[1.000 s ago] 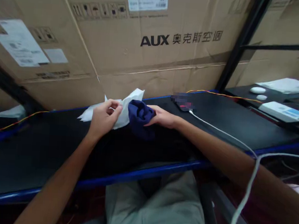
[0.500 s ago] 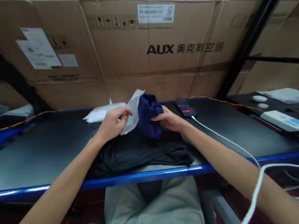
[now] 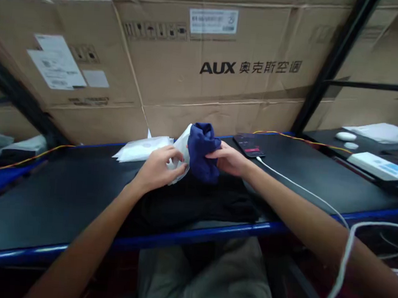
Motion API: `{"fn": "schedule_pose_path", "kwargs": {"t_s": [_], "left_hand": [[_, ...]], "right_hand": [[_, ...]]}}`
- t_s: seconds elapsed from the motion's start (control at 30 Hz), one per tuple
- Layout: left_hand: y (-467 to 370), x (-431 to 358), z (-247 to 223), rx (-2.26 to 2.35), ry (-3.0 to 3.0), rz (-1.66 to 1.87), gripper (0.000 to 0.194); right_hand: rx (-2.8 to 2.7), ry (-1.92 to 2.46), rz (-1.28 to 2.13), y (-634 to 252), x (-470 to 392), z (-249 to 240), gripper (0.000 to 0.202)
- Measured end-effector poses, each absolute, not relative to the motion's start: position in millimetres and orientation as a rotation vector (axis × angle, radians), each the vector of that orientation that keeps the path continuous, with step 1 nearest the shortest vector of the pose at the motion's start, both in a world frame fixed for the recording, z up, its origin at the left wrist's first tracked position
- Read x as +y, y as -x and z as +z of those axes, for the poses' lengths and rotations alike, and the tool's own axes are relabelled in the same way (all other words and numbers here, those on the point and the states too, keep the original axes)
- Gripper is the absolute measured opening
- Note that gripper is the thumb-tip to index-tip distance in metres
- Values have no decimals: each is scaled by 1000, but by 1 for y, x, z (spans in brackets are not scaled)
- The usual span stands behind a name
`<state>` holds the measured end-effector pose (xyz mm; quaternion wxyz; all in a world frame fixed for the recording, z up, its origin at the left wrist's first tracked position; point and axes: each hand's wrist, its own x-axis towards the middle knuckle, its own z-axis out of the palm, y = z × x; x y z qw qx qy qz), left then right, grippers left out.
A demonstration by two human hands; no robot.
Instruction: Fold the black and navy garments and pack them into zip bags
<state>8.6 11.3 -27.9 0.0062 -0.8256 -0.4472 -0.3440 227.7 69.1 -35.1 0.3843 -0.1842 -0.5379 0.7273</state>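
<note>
My right hand [image 3: 230, 159] is closed on a bunched dark blue cloth [image 3: 201, 156], thumb in front and fingers behind. Left of the cloth, and touching it, is a whitish translucent plastic bag [image 3: 181, 153]. My left hand [image 3: 165, 167] has its fingers curled round the near side of this bag, thumb and fingertips by its edge. Beneath both hands a black cloth [image 3: 202, 203] lies spread at the table's front edge. A stack of flat white bags [image 3: 141, 148] rests behind my left hand.
A phone [image 3: 248, 145] with a white cable [image 3: 295, 185] lies on the black table [image 3: 62, 194], right of my hands. Large cardboard boxes [image 3: 166, 83] stand behind. A white box [image 3: 377, 165] sits on the right-hand shelf. Black posts flank the table.
My left hand has moved right, and its fingers now curl round the plastic bag, close to the blue cloth. My right hand still holds the cloth. The view has shifted slightly.
</note>
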Motion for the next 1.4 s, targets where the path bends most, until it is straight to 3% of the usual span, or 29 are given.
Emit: {"fn": "schedule_pose_path", "kwargs": {"t_s": [0.1, 0.27, 0.43, 0.53, 0.73, 0.97, 1.07, 1.2, 1.27, 1.4], "left_hand": [[-8, 11, -27, -1407, 2540, -1121, 12], [-6, 13, -29, -1433, 2425, -1255, 10], [-9, 13, -31, -1332, 2338, -1400, 11], [-14, 9, -33, -1207, 2306, -1448, 16], [-23, 2, -40, -1150, 2408, -1284, 16], [-33, -2, -49, -1119, 2646, -1245, 13], [-35, -3, -49, -1149, 2690, -1325, 10], [-34, -5, -48, -1183, 2664, -1523, 8], [-35, -7, -47, -1168, 2674, -1564, 8], [-41, -11, -46, -1145, 2718, -1502, 5]], "right_hand": [[-1498, 536, 1746, -227, 74, -39, 35], [-1996, 621, 1293, -223, 84, -48, 43], [-2167, 586, 1037, -221, 82, -47, 62], [-2114, 621, 1092, -218, 77, -45, 62], [-1700, 793, 1495, -209, 71, -52, 23], [-1614, 722, 1242, -195, 68, -62, 23], [-1424, 718, 1423, -192, 65, -60, 17], [-1271, 593, 1710, -195, 64, -54, 24], [-1367, 536, 1651, -196, 65, -54, 27], [-1630, 530, 1184, -191, 67, -63, 24]]}}
